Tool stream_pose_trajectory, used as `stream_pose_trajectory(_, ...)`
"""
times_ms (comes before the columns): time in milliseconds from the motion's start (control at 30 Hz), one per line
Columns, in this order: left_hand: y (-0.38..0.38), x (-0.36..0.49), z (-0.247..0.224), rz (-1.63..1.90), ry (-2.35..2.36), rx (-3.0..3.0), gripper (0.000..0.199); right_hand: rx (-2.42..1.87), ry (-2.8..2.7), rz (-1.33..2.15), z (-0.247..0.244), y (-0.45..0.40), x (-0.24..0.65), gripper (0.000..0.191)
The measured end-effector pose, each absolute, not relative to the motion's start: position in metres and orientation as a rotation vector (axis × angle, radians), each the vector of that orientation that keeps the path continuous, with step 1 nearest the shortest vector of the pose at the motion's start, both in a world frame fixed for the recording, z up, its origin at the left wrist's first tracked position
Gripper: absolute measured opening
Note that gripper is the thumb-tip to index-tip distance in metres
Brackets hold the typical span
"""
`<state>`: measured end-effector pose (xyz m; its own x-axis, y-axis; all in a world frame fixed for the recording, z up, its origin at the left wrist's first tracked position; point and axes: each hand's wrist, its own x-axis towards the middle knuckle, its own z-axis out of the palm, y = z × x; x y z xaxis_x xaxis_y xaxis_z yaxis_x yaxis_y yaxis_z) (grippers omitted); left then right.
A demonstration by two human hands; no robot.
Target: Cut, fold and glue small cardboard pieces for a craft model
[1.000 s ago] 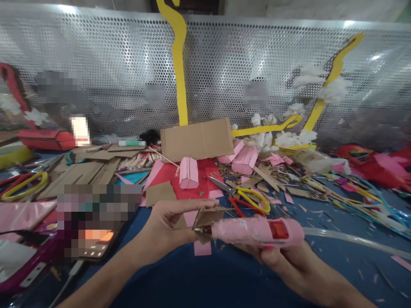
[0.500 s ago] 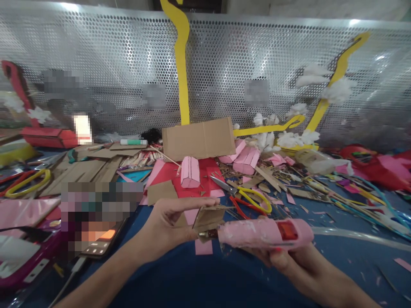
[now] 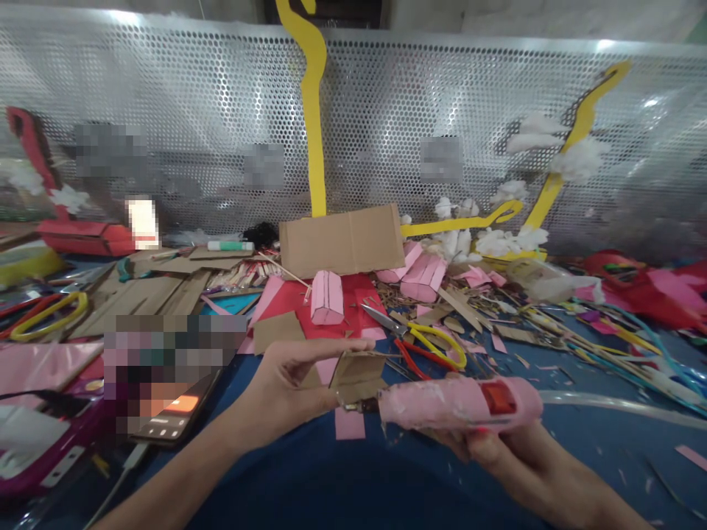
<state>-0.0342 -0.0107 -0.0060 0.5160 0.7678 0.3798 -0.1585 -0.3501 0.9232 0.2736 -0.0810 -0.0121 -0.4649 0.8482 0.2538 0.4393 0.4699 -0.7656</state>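
A small folded piece of brown cardboard [image 3: 358, 375] is held just above the blue desk [image 3: 309, 478], low in the middle of the view, pinched between the thumb and forefinger of the person's left hand [image 3: 287, 386]. The metal nozzle of a pink-wrapped glue gun [image 3: 458, 403] meets the lower edge of the piece; the right hand [image 3: 497, 453] holds the gun from beneath, its grip wrapped around the body with a red-nailed finger showing under it. A clear tube [image 3: 618, 412] trails off to the right behind the gun. Just beyond the cardboard lie yellow-handled scissors [image 3: 425, 340] and red-handled pliers [image 3: 412, 359] among paper scraps. Farther back, a pink paper box [image 3: 327, 297] rests on red paper [image 3: 359, 305], with a larger cardboard sheet [image 3: 342, 239] leaning toward a perforated metal panel [image 3: 166, 110]. Yellow paper strips [image 3: 314, 110] and white cotton tufts [image 3: 497, 239] sit against the panel. A phone [image 3: 171, 412] lies at left.
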Motion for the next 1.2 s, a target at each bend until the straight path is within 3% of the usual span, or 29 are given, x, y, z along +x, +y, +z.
stream_pose_trajectory(167, -0.010, -0.034, -0.009, 1.070, 0.517, 1.663, 0.050, -1.054, -2.091, 0.811, -0.009, -0.080, 0.269, 0.016)
stream_pose_trajectory(567, -0.013, -0.032, -0.013, 1.005, 0.532, 1.607, 0.050, -1.012, -2.090, 0.891, -0.004, -0.077, 0.257, 0.040)
stream_pose_trajectory(1000, -0.014, -0.028, -0.010, 1.040, 0.554, 1.589, 0.047, -0.991, -2.073, 1.007, -0.003, -0.076, 0.254, 0.040)
stream_pose_trajectory(1200, -0.014, -0.028, -0.012, 1.034, 0.561, 1.598, 0.046, -0.974, -2.106, 0.842, 0.005, -0.075, 0.247, 0.040)
